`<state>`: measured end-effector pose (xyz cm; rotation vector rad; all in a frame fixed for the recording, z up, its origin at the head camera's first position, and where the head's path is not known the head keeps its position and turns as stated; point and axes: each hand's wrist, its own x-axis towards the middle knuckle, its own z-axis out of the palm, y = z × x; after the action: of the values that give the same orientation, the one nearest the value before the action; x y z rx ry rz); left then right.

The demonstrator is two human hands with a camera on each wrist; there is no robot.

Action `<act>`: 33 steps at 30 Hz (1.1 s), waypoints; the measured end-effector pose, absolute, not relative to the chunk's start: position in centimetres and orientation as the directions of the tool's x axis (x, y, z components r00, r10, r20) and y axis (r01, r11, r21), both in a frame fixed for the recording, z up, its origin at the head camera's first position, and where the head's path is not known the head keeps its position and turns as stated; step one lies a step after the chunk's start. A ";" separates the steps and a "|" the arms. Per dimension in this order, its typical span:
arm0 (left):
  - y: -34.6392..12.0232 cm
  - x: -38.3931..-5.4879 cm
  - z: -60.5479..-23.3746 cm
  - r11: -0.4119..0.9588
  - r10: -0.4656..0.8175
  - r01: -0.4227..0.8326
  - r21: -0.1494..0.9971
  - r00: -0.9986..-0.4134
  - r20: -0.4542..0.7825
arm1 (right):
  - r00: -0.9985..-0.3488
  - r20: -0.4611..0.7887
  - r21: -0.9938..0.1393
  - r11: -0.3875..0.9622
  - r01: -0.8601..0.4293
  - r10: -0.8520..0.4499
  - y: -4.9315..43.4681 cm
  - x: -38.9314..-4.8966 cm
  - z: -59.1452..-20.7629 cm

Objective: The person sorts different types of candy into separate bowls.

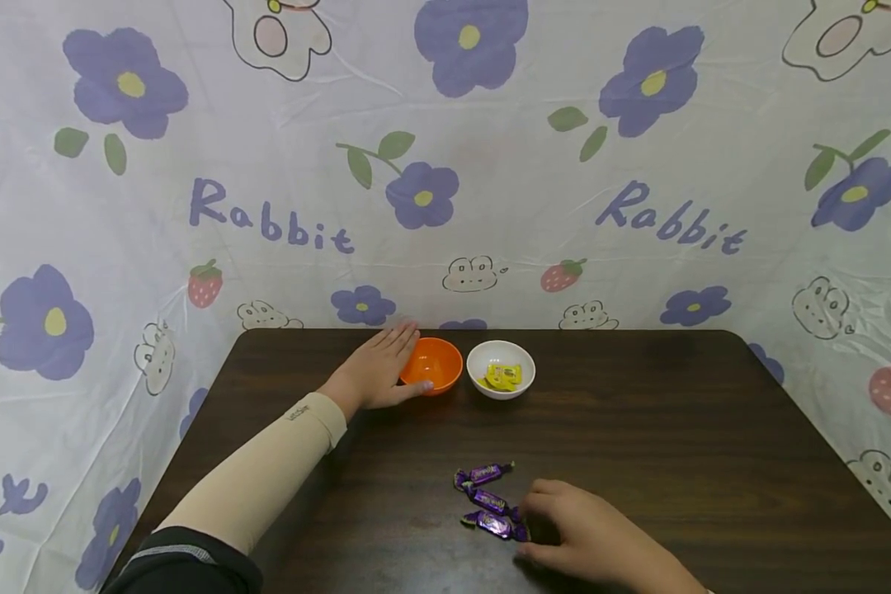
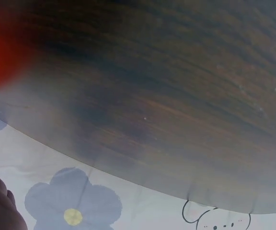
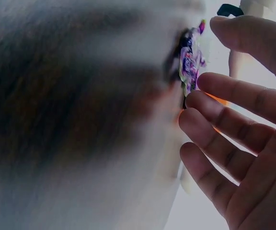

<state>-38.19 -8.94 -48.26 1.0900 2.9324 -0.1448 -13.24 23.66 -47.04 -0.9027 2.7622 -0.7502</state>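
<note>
In the head view, my left hand (image 1: 374, 369) rests against the left side of an orange bowl (image 1: 434, 363), fingers straight along its far side and thumb at its front. That bowl shows as an orange blur at the left wrist view's edge. Purple twist-wrapped candies lie together near the front: a back one (image 1: 484, 473), a middle one (image 1: 488, 500) and a front one (image 1: 493, 525). My right hand (image 1: 581, 528) is just right of them, holding nothing. In the right wrist view its fingers (image 3: 226, 124) are spread and loosely bent, with the purple candies (image 3: 189, 64) beyond the fingertips.
A white bowl (image 1: 501, 351) holding yellow-wrapped candies (image 1: 503, 377) stands right of the orange bowl, close to the back edge of the dark wooden table (image 1: 676, 412). Behind and beside the table hangs a white cloth (image 1: 490, 173) with purple flowers.
</note>
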 end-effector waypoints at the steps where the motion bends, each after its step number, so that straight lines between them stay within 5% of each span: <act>1: -8.9 -38.2 -48.3 0.754 0.652 0.652 -0.081 -0.758 -0.038 | -0.808 0.025 -0.494 0.695 -0.522 -0.589 23.5 -13.3 -47.1; 33: -9.0 -38.3 -48.6 0.763 0.640 0.641 -0.078 -0.767 -0.042 | -0.746 0.114 -0.187 0.723 -0.665 -0.656 20.2 -15.1 -48.3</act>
<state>-38.31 -9.02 -48.59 1.0676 2.9374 -0.1372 -15.05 20.22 -48.25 -1.1327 2.9530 -0.3443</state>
